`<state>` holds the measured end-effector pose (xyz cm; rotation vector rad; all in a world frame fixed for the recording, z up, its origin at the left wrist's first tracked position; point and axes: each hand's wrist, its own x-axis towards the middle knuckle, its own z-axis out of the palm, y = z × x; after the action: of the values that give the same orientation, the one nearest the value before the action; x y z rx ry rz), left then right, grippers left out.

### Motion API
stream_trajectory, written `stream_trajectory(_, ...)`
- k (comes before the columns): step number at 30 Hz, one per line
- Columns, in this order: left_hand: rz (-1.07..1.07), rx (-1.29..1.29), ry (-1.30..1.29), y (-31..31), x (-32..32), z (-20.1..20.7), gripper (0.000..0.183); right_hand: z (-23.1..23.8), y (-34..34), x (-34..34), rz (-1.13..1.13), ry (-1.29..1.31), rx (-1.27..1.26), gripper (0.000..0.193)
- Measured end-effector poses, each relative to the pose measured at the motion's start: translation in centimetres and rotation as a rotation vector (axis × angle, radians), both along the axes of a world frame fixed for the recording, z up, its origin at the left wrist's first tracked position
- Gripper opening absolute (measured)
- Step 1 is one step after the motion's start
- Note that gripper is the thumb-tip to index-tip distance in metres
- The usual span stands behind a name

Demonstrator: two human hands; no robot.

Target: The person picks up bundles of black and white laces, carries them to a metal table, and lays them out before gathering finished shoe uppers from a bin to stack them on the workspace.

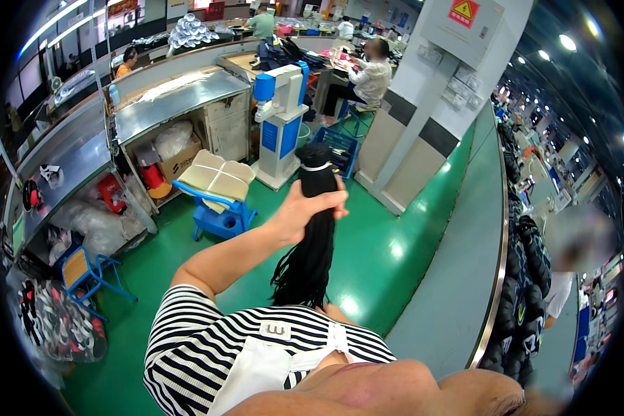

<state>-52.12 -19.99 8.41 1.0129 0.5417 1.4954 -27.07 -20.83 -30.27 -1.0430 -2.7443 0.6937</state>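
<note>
My left hand (308, 211) is closed around a bundle of long black laces (317, 239), below its thick upper end. A thin white tie (317, 167) circles the bundle above my fingers. The loose strands hang down and fan out toward my striped shirt. Close to their lower ends, in front of my chest, a small part of my right hand (336, 314) shows. Its fingers are mostly hidden, so its grip cannot be made out.
A blue cart (222, 220) carries tied beige sheets (216, 173). Behind it stand a blue-and-white machine (280, 132), a blue crate (340, 149) and a metal-topped bench (180, 104). A pillar (423, 104) rises at right, near a conveyor lined with black shoes (513, 291). A stool (83, 270) stands left.
</note>
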Motion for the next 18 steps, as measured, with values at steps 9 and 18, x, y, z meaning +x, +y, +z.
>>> stream_trajectory(9,0.416,-0.428,0.033,3.4,-12.6,-15.3,0.015,-13.2,4.9,4.5,-0.584,0.06,-0.839,0.03)
stream_trajectory(18,0.891,-0.55,0.036,11.3,-27.2,-22.1,0.011,-3.5,26.8,-6.9,-0.867,1.387,-1.592,0.025)
